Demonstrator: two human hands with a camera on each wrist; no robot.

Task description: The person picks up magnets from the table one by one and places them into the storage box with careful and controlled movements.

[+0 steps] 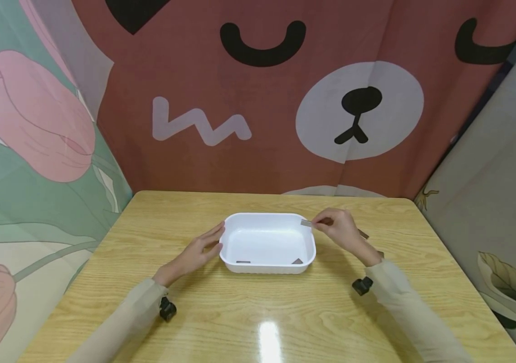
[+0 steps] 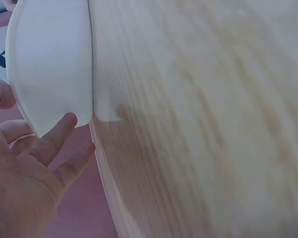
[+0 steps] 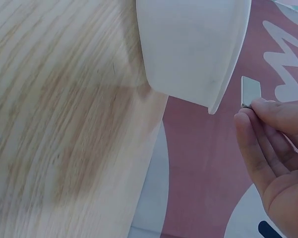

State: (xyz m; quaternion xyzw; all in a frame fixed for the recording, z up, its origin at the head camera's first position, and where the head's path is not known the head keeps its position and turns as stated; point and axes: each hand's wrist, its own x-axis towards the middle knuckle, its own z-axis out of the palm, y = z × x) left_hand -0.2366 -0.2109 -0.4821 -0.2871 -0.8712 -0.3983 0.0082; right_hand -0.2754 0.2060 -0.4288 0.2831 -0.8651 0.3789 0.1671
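In the nearest part, the wooden tabletop [image 1: 221, 307] carries a white tray [image 1: 262, 269]; along its near inner side lie a small flat piece [image 1: 243, 261] to the left and a three-cornered piece [image 1: 297, 261] to the right. The left hand [image 1: 199, 252] has its fingers spread, with fingertips against the tray's left end; this light contact seems enough to steady it, and pushing harder could make the tray slide. On the right, two dark pieces [image 1: 363, 234] lie partly hidden by the right arm, so the sleeve should be kept high. Farther, at the tray's far right corner, the right hand [image 1: 341, 227] pinches a thin flat piece [image 1: 306, 223] by one end, between thumb and finger, above the rim and apart from it. I would keep this pinch soft, bring the piece well inside the rim and lower it before releasing. Behind everything hangs a curtain [image 1: 185, 171] with a bear face.
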